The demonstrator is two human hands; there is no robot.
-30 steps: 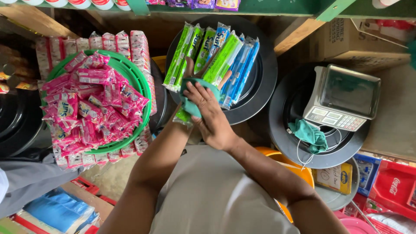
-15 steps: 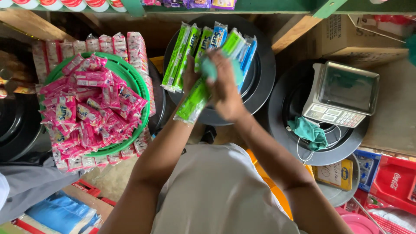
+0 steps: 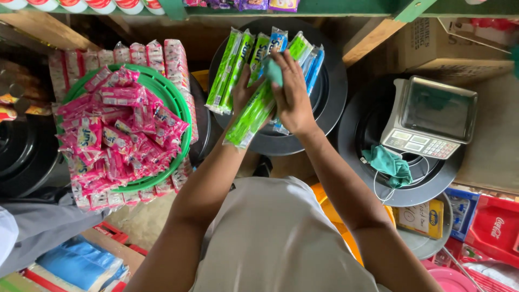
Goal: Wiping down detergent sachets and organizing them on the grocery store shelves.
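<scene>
My left hand (image 3: 244,93) grips a long green sachet strip (image 3: 246,120) that hangs tilted down to the left. My right hand (image 3: 292,92) presses a teal cloth (image 3: 273,70) against the upper part of that strip. Both hands hover over a black round lid (image 3: 330,103) where several green and blue sachet strips (image 3: 232,67) lie side by side.
A green basket (image 3: 175,105) heaped with pink sachets stands at the left. At the right a weighing scale (image 3: 430,120) and another teal cloth (image 3: 390,165) rest on a black lid (image 3: 357,135). Cardboard box (image 3: 448,43) behind, red crate (image 3: 494,227) lower right.
Both hands moved up and away from my body over the black lid. The right hand with the cloth slid up along the green strip.
</scene>
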